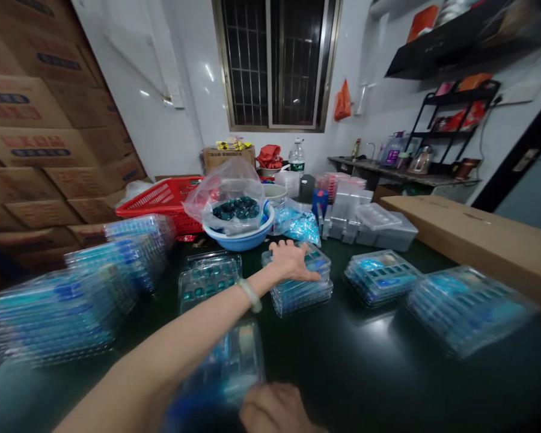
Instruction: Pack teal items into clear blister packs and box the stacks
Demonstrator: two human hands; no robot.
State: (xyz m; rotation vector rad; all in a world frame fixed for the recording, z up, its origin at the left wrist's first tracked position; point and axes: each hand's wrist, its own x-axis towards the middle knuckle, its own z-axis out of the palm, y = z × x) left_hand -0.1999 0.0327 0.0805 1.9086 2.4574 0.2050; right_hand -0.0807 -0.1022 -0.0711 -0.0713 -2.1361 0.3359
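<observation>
My left hand [293, 261] reaches across the table, fingers spread over the top of a stack of clear plastic compartment boxes [302, 294] with blue contents. A pale bangle [250, 296] circles that wrist. Low in the view, my right hand [275, 410] is blurred, its fingers curled in beside the near right corner of another clear compartment box [241, 361]. Whether it grips that box is hidden. Partly behind my left forearm lies an open clear tray [202, 285] with dark teal pieces in its wells.
Stacks of filled boxes stand at left [58, 319] and right [469, 307]. Behind are a red basket [162, 207], a blue basin [241, 242] with a bag of teal pieces [237, 208], a bag of shiny blue bits [302, 225], and grey containers [397, 234]. A long carton [478, 228] borders the right.
</observation>
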